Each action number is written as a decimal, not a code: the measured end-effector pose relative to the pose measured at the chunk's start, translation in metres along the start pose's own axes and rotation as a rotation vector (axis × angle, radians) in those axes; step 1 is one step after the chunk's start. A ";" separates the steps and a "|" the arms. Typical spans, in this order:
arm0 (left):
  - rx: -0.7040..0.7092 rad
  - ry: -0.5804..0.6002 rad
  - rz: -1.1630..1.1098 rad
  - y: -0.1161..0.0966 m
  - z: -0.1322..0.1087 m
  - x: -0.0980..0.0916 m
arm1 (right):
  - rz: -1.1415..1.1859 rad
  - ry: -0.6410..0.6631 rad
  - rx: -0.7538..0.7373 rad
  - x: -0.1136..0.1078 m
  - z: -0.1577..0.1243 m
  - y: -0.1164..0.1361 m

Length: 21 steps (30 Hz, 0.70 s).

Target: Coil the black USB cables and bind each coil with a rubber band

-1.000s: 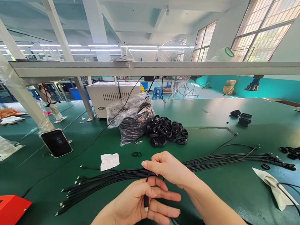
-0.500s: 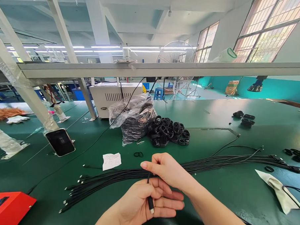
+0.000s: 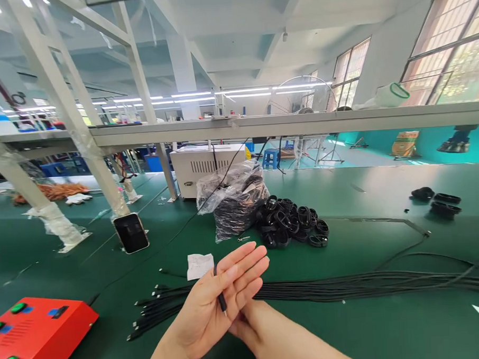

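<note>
My left hand (image 3: 207, 308) is turned palm up over the table, fingers stretched out together. Its thumb presses a black cable (image 3: 221, 296) against the palm, and the cable's metal-tipped plug points down towards me. Behind and below it, my right hand (image 3: 259, 327) touches the back of the left. The right fingers are mostly hidden, so what they hold does not show. Beyond both hands a bundle of straight black cables (image 3: 327, 288) lies across the green table (image 3: 373, 327), with its plug ends fanned out on the left.
Coiled black cables (image 3: 283, 220) are heaped against a clear plastic bag (image 3: 236, 206). A paper slip (image 3: 200, 266) lies near the bundle. The phone (image 3: 130, 233) leans on a frame post. A red box with green buttons (image 3: 51, 336) stands at left. A shelf beam (image 3: 261, 128) crosses above.
My view has swung left. The left hand has tilted up with fingers straighter, the cable still under its thumb. My right hand has moved from above the left hand to below and behind it.
</note>
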State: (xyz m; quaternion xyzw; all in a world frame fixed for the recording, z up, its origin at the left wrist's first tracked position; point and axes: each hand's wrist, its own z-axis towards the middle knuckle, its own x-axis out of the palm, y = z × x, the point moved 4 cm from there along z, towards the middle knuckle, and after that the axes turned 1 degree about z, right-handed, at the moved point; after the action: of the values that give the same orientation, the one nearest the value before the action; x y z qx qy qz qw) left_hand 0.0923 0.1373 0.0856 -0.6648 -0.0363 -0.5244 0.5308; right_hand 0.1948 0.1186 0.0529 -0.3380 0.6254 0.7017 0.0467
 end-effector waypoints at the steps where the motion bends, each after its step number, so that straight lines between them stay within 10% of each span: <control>1: 0.009 -0.009 0.018 -0.001 0.001 -0.001 | -0.047 0.012 -0.021 0.000 -0.002 -0.002; 11: 0.170 -0.124 0.119 -0.002 0.004 -0.004 | -0.402 0.033 -0.016 -0.007 -0.010 -0.009; 21: 0.023 -0.305 0.306 0.022 0.007 -0.007 | -0.276 -0.295 -0.082 -0.018 -0.023 0.012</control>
State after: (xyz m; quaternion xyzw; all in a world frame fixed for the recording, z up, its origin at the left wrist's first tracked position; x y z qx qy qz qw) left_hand 0.1070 0.1370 0.0663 -0.7281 -0.0210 -0.3307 0.6001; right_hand 0.2122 0.1017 0.0733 -0.3156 0.5303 0.7556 0.2198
